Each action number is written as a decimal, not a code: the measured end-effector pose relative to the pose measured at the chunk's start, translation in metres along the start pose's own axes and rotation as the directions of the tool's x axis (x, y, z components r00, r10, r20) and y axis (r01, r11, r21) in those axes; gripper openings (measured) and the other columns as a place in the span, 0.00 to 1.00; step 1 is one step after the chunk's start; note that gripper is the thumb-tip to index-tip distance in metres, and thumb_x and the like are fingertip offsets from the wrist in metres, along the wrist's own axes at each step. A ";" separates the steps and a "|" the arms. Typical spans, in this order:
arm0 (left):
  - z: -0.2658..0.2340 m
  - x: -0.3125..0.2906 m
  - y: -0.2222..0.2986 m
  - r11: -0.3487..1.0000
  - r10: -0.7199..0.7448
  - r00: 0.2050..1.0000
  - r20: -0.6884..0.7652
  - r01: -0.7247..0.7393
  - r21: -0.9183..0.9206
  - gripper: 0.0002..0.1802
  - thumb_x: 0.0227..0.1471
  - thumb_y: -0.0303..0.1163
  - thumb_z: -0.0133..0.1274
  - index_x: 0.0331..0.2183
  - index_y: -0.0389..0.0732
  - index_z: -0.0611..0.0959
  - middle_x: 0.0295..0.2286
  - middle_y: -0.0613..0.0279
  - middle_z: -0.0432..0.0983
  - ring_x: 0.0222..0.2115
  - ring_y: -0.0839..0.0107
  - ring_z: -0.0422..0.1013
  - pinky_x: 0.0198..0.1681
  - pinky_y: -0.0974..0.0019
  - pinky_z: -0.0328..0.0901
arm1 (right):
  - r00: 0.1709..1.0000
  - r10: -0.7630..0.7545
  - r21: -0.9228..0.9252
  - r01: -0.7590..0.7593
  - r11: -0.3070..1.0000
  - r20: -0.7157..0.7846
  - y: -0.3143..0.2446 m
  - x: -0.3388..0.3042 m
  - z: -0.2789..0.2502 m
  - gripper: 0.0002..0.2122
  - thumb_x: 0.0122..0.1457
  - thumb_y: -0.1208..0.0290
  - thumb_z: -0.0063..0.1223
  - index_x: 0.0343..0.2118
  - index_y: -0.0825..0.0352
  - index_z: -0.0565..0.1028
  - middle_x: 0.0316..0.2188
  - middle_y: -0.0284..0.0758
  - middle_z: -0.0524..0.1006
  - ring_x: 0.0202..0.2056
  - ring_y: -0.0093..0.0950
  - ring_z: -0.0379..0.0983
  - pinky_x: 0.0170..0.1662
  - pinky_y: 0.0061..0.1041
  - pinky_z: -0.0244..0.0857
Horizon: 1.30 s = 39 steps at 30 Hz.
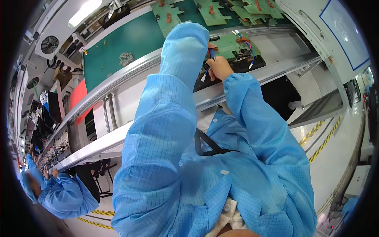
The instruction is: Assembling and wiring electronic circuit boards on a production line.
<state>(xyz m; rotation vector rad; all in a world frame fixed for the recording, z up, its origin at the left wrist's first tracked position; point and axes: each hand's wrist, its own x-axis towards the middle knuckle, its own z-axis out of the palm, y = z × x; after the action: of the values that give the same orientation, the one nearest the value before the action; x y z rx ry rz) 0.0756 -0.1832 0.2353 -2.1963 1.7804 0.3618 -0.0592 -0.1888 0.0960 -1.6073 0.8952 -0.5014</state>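
Observation:
A green circuit board point(226, 44) lies in a dark carrier point(258, 62) on the metal rail line in front of me. Red, blue and black wires point(212, 53) rise at its left side, one ending in a white plug point(203, 78). My right hand point(220, 68) is closed on these wires, its fingers curled at the board's near left edge. Just beyond it is my left hand point(213, 46), mostly hidden behind its blue sleeve, so its fingers do not show clearly. A second bunch of wires point(248, 44) with white plugs hangs at the board's right side.
Several green boards point(211, 12) lie on the green mat point(130, 39) beyond the rail point(118, 75). A crumpled clear bag point(126, 59) rests on that mat. A white machine housing point(343, 35) stands at right. A co-worker in blue point(67, 195) sits at lower left.

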 end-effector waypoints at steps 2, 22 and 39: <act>0.003 0.008 -0.003 0.999 -0.004 1.000 -0.015 0.005 0.046 0.58 0.21 0.79 0.56 0.50 0.48 0.77 0.51 0.58 0.70 0.51 0.57 0.67 0.52 0.54 0.62 | 1.000 0.028 0.000 -0.028 1.000 0.002 -0.003 -0.001 0.006 0.13 0.58 0.68 0.43 0.22 0.72 0.69 0.11 0.37 0.70 0.11 0.28 0.67 0.14 0.26 0.60; 0.043 0.086 -0.013 0.993 -0.064 0.994 -0.094 0.073 0.097 0.40 0.39 0.73 0.51 0.16 0.39 0.82 0.18 0.65 0.77 0.20 0.72 0.73 0.26 0.68 0.65 | 0.984 0.164 0.067 -0.169 0.983 0.074 -0.014 -0.002 0.006 0.15 0.57 0.64 0.41 0.32 0.75 0.71 0.19 0.39 0.77 0.18 0.32 0.76 0.17 0.28 0.61; 0.054 0.085 -0.048 0.938 -0.300 0.937 -0.177 0.324 0.127 0.41 0.33 0.79 0.48 0.20 0.46 0.84 0.26 0.68 0.79 0.31 0.68 0.74 0.37 0.58 0.65 | 0.983 0.148 0.037 -0.153 0.988 0.107 -0.021 -0.008 0.017 0.16 0.58 0.64 0.39 0.26 0.75 0.71 0.17 0.39 0.76 0.17 0.33 0.76 0.16 0.25 0.63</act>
<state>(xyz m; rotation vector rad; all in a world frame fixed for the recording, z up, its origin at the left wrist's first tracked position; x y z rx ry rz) 0.1397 -0.2303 0.1569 -2.3963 1.4361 -0.0197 -0.0459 -0.1714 0.1139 -1.4977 0.9124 -0.3272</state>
